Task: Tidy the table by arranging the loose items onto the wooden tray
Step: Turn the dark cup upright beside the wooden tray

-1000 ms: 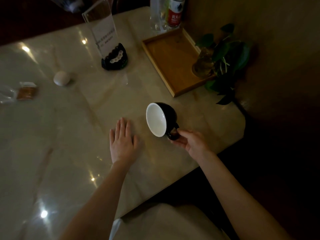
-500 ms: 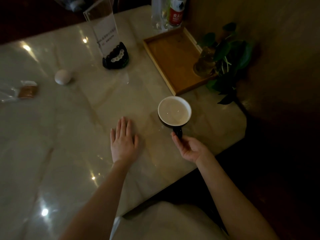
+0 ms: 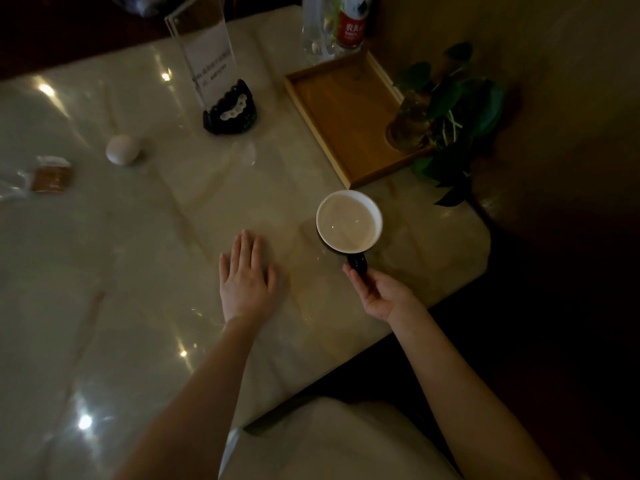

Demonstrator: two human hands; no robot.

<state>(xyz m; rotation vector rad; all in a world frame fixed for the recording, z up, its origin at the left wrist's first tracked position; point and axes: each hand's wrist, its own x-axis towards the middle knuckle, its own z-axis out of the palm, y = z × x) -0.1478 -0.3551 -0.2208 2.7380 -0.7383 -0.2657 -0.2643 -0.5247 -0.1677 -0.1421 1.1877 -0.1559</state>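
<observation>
The wooden tray [image 3: 341,109] lies at the table's far right, with a glass vase holding a green plant [image 3: 410,128] on its right edge. A black cup with a white inside [image 3: 349,221] is upright just in front of the tray's near corner. My right hand [image 3: 379,294] grips the cup's black handle with thumb and fingers. My left hand [image 3: 246,277] rests flat on the table, fingers apart, left of the cup. A white egg-shaped object [image 3: 123,149] and a small wrapped brown packet [image 3: 52,174] lie at the far left.
A clear sign holder [image 3: 209,60] stands behind a black dish with white beads [image 3: 231,112], left of the tray. A bottle with a red label [image 3: 351,24] and a clear one [image 3: 317,32] stand behind the tray. The table edge [image 3: 450,292] runs near my right wrist.
The cup was tilted on its side in my right hand a second ago; it has been turned upright and moved a little toward the tray. My left hand has stayed put.
</observation>
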